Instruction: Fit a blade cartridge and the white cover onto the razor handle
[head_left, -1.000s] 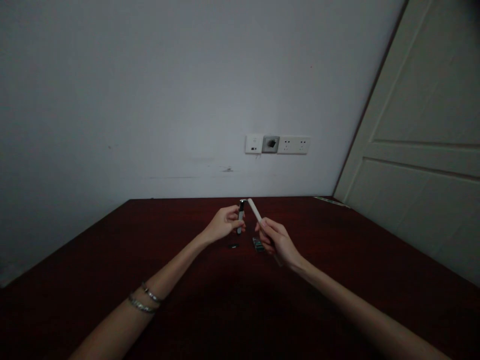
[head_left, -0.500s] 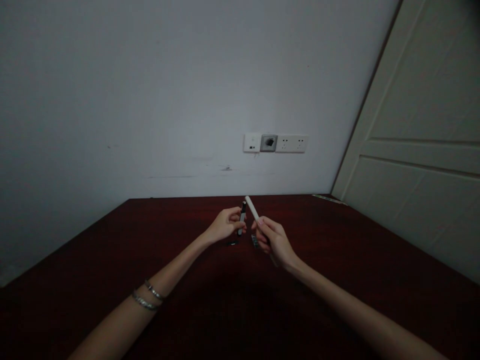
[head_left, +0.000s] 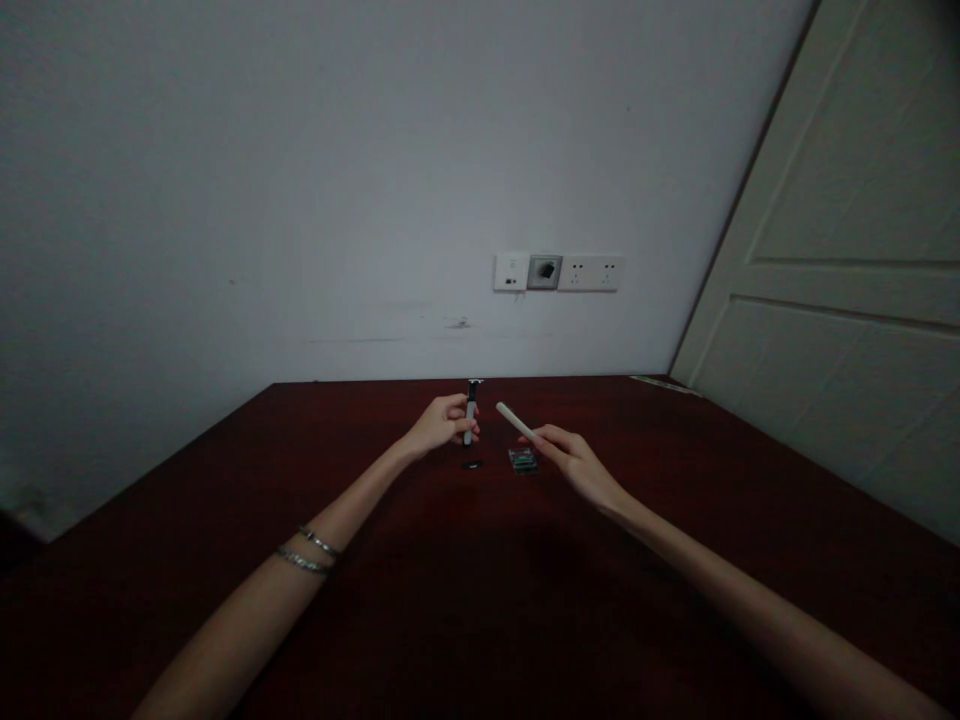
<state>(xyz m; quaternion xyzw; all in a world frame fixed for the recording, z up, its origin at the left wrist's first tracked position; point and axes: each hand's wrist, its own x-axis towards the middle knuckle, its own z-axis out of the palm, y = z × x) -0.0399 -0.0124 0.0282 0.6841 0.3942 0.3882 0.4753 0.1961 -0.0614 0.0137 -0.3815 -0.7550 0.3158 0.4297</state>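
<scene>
My left hand [head_left: 441, 424] is closed around the grey-and-black handle of a razor [head_left: 470, 414]. The razor stands upright, its T-shaped head at the top. To the right, my right hand [head_left: 570, 458] pinches a slim white stick [head_left: 514, 419] near its lower end, and the stick tilts up to the left. Razor and stick are apart. Below my left hand a small black piece [head_left: 472, 464] lies on the table; its kind is too small to tell. A small, clear-looking dark case [head_left: 523, 460] rests just left of my right hand.
The dark red tabletop [head_left: 420, 600] reaches back to a pale wall [head_left: 375, 180]. Sockets and switch plates [head_left: 559, 272] are set in the wall. A white panelled door [head_left: 847, 250] stands at the right. A thin strip [head_left: 664, 385] lies near the back right corner.
The razor and white stick have moved apart, and the razor's T-shaped head now shows. My right hand has shifted right, tilting the stick lower and uncovering the small case. The view has shifted slightly.
</scene>
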